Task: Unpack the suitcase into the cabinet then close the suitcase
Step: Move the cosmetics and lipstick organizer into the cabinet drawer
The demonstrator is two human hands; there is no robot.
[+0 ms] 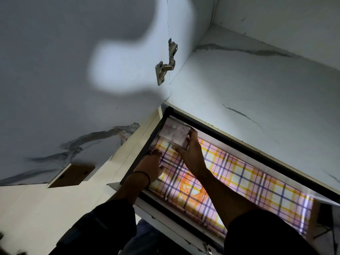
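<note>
Gripping a small pale packet [173, 133] between thumb and fingers, your right hand [191, 150] holds it at the far corner of the open cabinet drawer [145, 148] (any print on the packet is too blurred to read). Just left of that hand and nearer you, your left hand [150, 165] lies with fingers straight on the plaid liner [248, 181], against the drawer's dark side wall. A metal hinge [166, 63] sits well above both hands.

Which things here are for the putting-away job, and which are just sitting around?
For the job: pale packet, gripped by the right hand; left hand, resting on the checked liner; cabinet drawer, open.
Just sitting around: metal hinge; brown panel; black wristband.
</note>
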